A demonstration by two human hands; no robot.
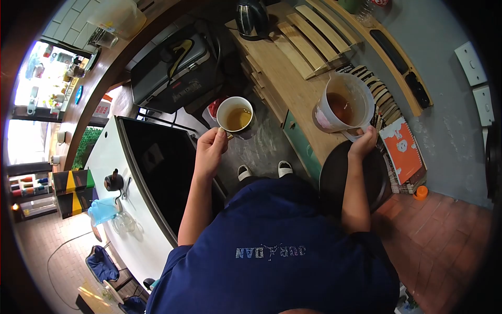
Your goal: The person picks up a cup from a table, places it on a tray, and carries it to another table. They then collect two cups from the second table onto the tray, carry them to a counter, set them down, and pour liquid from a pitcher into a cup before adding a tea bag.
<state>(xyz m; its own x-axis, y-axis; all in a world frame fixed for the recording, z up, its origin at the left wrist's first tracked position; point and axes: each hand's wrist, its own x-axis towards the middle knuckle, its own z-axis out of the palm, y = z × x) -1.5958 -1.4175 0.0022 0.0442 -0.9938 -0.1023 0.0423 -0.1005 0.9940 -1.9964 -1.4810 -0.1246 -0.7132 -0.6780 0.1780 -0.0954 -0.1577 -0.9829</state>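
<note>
My left hand (212, 148) is closed around the handle of a white mug (230, 105), held out in front of my body above the grey floor. Yellowish liquid covers the bottom of the mug. On the other side, my right hand (362, 143) grips the handle of a translucent plastic measuring jug (362, 99). Reddish-brown liquid lies in the jug, and a pinkish patch shows on its outer wall. The jug overlaps the edge of a wooden counter (293, 86) in this view. The two vessels are apart, their open tops facing me.
On the counter are a black kettle (252, 20) and a slatted wooden rack (308, 42). A round black surface (334, 178) lies below my right hand. An orange notebook (401, 150) leans by the wall. A dark cooler box (175, 68) and a white-sided appliance (112, 157) stand left.
</note>
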